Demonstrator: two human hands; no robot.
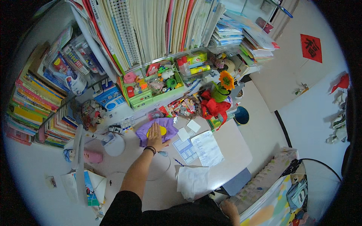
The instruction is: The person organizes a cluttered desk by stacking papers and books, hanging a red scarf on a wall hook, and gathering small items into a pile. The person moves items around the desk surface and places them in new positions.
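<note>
The left hand lies open and palm down, fingers spread a little and pointing away from the body, the thumb out to its right. It presses on a purple bag, which sits on the pale table directly beneath the hand and shows on both sides of it. A yellow patch on the bag peeks out just right of the fingers. Dark bracelets circle the wrist behind that hand.

The right hand is low at the body's right side, well apart from the left hand and beside a patterned cloth; whether its fingers are closed or hold anything I cannot tell.

Close to the right of the left hand lie two small white cards, then a printed sheet and, farther right, a sheet of paper with writing. A white tissue lies nearer the body, to the right of the left forearm, with a blue pen just beyond it. To the left of the left hand stands a white round holder, and past it a pink bottle. Beyond the hand, a green organizer holds small toys, with an orange flower off to the hand's far right.
</note>
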